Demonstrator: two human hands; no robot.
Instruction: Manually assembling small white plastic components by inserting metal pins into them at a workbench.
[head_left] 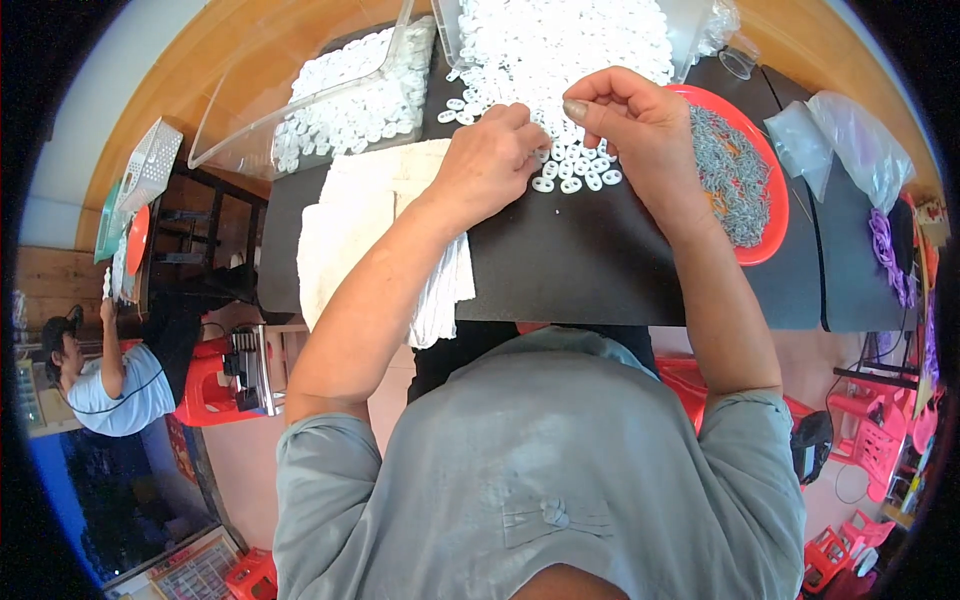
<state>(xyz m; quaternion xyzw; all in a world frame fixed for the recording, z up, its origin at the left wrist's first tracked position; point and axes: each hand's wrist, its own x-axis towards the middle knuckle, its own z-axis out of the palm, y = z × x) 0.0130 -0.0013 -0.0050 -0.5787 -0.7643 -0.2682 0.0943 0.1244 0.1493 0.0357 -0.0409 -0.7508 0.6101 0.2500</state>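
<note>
A heap of small white oval plastic pieces with two holes each (565,50) spills onto the dark table. My left hand (488,155) is at the near left edge of this heap, its fingers bent together; whatever lies between the fingertips is hidden. Above the loose pieces nearest me (570,184), my right hand (640,125) is raised with thumb and forefinger pinched. Anything in that pinch is too small to name. Beside my right wrist stands a red basin (778,205) filled with small grey screws (735,180).
Folded white cloth (345,225) lies under my left forearm. A transparent bin (230,145) with more white pieces stands at the far left. Plastic bags (850,135) lie at the far right. Another person (125,385) sits at the left by a white perforated basket (150,165).
</note>
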